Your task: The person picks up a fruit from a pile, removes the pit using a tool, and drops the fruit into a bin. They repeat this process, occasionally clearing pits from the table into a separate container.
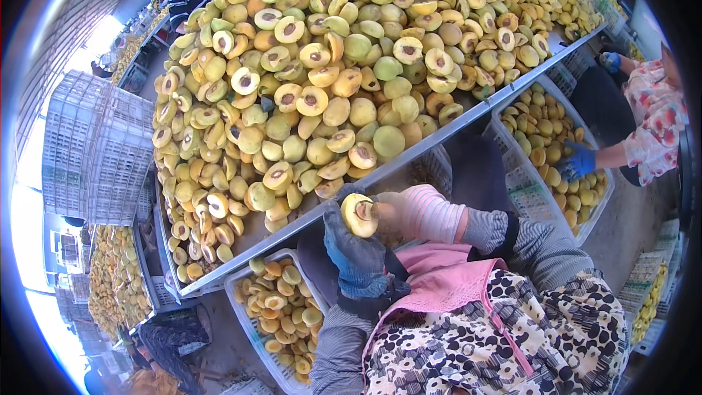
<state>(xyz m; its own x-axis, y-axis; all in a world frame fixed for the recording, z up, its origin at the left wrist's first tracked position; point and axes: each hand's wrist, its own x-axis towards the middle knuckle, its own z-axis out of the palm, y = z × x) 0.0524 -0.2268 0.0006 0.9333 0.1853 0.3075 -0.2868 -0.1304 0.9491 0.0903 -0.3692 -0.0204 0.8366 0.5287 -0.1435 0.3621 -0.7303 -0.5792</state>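
Patterned apron [497,322] nearest; left hand [349,245] grips fruit half [358,218]; right hand [409,212], grip unclear; crate [247,327] loaded; heap [329,95] remains on worktop [431,141].

no legible text, no readable labels, numbers or signs

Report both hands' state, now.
Left hand: closed, holding a halved fruit.
Right hand: at the fruit's cut face, fingers blurred; open or closed cannot be told.

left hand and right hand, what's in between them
A cut yellow fruit, as the head view shows: the left hand holds it, and the blurred right hand is close on its right, contact unclear.
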